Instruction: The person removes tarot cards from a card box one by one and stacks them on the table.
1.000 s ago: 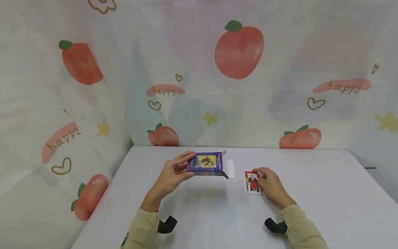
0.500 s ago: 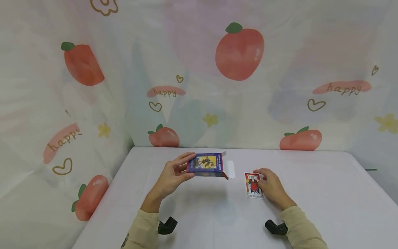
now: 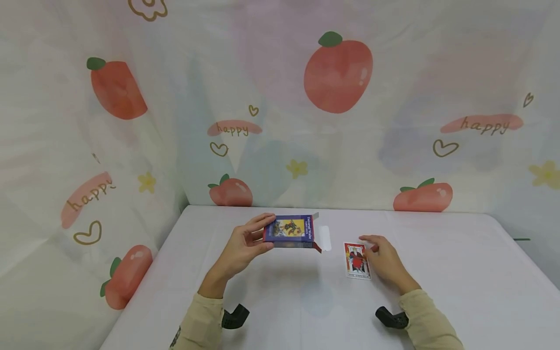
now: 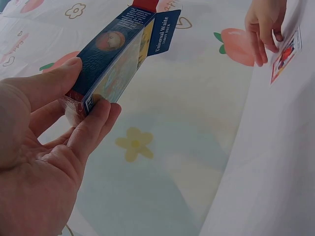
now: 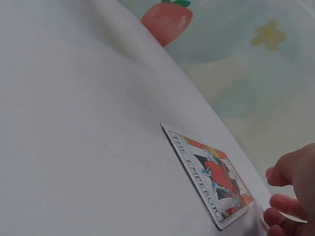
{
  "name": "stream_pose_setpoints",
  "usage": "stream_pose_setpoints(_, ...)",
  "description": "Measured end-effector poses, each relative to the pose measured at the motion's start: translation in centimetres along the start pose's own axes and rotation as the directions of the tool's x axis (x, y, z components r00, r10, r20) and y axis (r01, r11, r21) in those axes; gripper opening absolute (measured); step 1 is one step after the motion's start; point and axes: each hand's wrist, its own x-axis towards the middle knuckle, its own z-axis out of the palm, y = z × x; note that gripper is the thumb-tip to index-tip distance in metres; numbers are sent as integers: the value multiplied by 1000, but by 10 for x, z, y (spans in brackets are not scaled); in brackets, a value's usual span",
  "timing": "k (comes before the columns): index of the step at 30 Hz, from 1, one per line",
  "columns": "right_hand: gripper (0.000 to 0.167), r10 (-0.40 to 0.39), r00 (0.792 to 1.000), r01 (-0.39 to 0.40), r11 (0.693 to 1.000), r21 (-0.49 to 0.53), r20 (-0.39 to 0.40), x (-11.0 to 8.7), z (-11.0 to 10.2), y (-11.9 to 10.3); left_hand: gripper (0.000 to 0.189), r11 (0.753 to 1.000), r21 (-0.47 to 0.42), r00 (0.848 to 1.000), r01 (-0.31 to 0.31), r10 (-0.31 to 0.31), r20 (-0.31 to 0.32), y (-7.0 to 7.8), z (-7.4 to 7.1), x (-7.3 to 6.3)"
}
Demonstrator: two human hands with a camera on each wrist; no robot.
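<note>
Over the white counter (image 3: 306, 311), the left grip (image 3: 238, 250) pinches between thumb and fingers; the right grip (image 3: 387, 262), loosely bent, holds nothing. The blue tarot box (image 3: 288, 229), held aloft by its left end, runs lengthwise left to right, flap end pointing right; the left wrist view brings out a round picture on its side, too faint from the head. The Emperor card (image 3: 356, 261) lies face up just beside the right grip, long axis leading away from the person.
</note>
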Motion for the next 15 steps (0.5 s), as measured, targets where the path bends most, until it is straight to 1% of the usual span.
stream_pose_setpoints(3, 37, 1, 1000, -1, 1000, 31, -17, -1, -5, -4, 61, 1000, -5, 1000, 4, -4, 3, 0, 0, 0)
stream_pose_setpoints(6, 36, -17, 998, 19, 998, 51, -53, -2, -9, -9, 61, 1000, -6, 1000, 9, -9, 2, 1, 0, 0)
stream_pose_setpoints(15, 35, -93, 987, 100, 994, 52, -128, -5, -20, -28, 61, 1000, -1, 1000, 17, -17, -2, -1, 2, 1)
